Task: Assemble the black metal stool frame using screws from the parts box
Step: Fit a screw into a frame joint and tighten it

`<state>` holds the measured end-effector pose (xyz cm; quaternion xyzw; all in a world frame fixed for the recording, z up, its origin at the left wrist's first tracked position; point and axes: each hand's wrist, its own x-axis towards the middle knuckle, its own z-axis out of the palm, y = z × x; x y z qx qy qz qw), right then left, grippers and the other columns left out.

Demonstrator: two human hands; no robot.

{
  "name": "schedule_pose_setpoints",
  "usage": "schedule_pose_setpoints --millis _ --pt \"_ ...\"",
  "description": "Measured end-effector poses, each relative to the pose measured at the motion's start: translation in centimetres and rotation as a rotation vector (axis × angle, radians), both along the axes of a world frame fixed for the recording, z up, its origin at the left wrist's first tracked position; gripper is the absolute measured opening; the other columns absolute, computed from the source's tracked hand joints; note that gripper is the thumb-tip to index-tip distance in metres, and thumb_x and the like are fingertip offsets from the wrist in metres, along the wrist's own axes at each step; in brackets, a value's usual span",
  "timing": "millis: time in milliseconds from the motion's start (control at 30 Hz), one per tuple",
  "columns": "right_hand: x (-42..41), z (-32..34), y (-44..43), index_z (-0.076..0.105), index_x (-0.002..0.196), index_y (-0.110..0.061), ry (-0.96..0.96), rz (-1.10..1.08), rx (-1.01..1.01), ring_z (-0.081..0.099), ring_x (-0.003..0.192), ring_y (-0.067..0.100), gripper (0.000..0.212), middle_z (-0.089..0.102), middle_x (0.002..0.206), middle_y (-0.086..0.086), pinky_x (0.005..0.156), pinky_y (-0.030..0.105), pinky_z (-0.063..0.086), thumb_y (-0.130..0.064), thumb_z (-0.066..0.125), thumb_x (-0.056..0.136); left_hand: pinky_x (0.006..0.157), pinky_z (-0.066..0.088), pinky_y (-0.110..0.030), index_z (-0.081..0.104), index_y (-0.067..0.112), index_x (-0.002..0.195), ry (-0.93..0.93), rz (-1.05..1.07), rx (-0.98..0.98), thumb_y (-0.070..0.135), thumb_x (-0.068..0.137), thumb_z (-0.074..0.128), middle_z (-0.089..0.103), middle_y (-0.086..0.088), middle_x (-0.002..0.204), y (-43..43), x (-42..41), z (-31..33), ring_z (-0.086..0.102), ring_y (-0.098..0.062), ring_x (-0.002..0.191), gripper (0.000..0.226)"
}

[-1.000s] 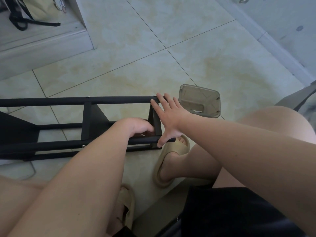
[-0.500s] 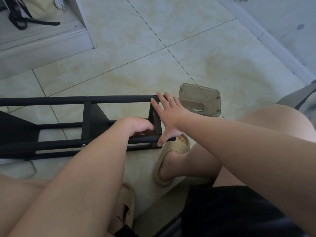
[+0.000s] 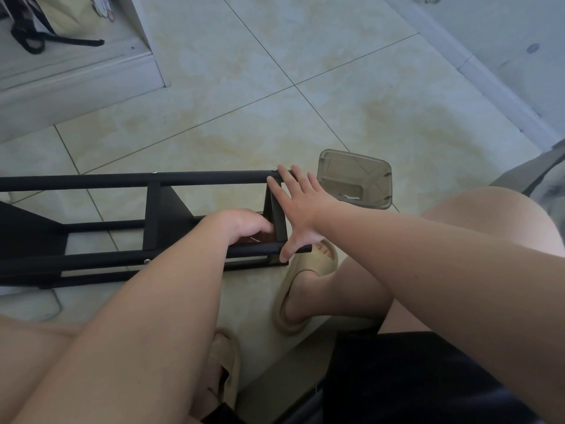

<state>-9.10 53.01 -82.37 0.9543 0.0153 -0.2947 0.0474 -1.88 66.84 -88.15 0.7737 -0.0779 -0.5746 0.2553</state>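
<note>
So the black stool frame [image 3: 91, 180] is lying on its side on the tile floor [image 3: 244, 102], running from the far left over to just in front of the person's knees. I'm guessing it's lying down like that so the end joints are easy to get at while sitting.

The right hand [image 3: 301, 209] is spreading flat and wide open against the right end of the frame. Its fingertips are touching the far rail and its thumb is touching the near rail, and it's gripping nothing. Looks like it's bracing that end so nothing is sliding or rocking.

The left hand [image 3: 244, 223] is reaching inside the frame, just left of the end upright, with its fingers curling under. There's a reddish-brown bit showing beneath it, but I can't tell what it is or whether the hand is actually holding it. My guess is it's working on a screw at that corner.

The tinted parts box [image 3: 356, 179] is sitting on the floor just right of the right hand's fingers, so screws are within easy reach.
</note>
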Motion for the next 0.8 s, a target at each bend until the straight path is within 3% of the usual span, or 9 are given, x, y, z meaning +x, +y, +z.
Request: schedule_pose_setpoints --millis 200,367,500,667,800 --pt "0.0 -0.2 -0.1 -0.021 0.157 -0.012 -0.007 0.002 0.002 -0.022 0.151 0.041 0.16 -0.025 0.164 0.019 0.124 0.056 -0.001 -0.088 0.071 0.051 0.107 0.046 -0.046 0.074 0.019 0.109 -0.051 -0.077 0.015 0.038 0.06 0.068 0.073 -0.007 0.112 -0.1 0.0 0.4 0.064 -0.032 0.113 0.053" --pt "0.0 -0.2 -0.1 -0.022 0.157 -0.012 -0.004 0.0 0.007 -0.023 0.151 0.042 0.161 -0.026 0.164 0.019 0.124 0.056 -0.001 -0.089 0.071 0.051 0.109 0.044 -0.048 0.077 0.018 0.102 0.0 -0.028 -0.059 0.022 0.074 0.07 0.073 -0.012 0.112 0.2 0.1 -0.1 0.063 -0.034 0.116 0.029" --pt "0.0 -0.1 -0.1 -0.021 0.157 -0.012 -0.006 -0.001 0.009 -0.022 0.151 0.042 0.161 -0.025 0.164 0.019 0.124 0.056 -0.002 -0.089 0.071 0.051 0.108 0.044 -0.046 0.078 0.02 0.102 0.039 0.022 -0.034 0.034 0.058 0.073 0.076 -0.004 0.107 0.3 0.2 -0.2 0.065 -0.028 0.111 0.047" --pt "-0.1 -0.2 -0.1 -0.021 0.157 -0.012 -0.007 -0.009 0.03 -0.024 0.15 0.042 0.161 -0.026 0.164 0.019 0.124 0.057 -0.002 -0.087 0.073 0.051 0.102 0.047 -0.037 0.077 0.013 0.105 0.063 0.019 -0.038 0.029 0.08 0.076 0.078 -0.001 0.097 0.2 0.2 -0.6 0.068 -0.023 0.107 0.03" --pt "-0.3 -0.5 -0.5 -0.02 0.158 -0.014 -0.027 -0.023 0.087 -0.025 0.15 0.04 0.161 -0.026 0.164 0.018 0.124 0.058 -0.004 -0.087 0.073 0.05 0.092 0.047 -0.032 0.075 0.011 0.11 0.079 0.003 -0.063 0.023 0.085 0.072 0.076 -0.004 0.105 0.1 0.2 -0.7 0.067 -0.022 0.097 0.028"
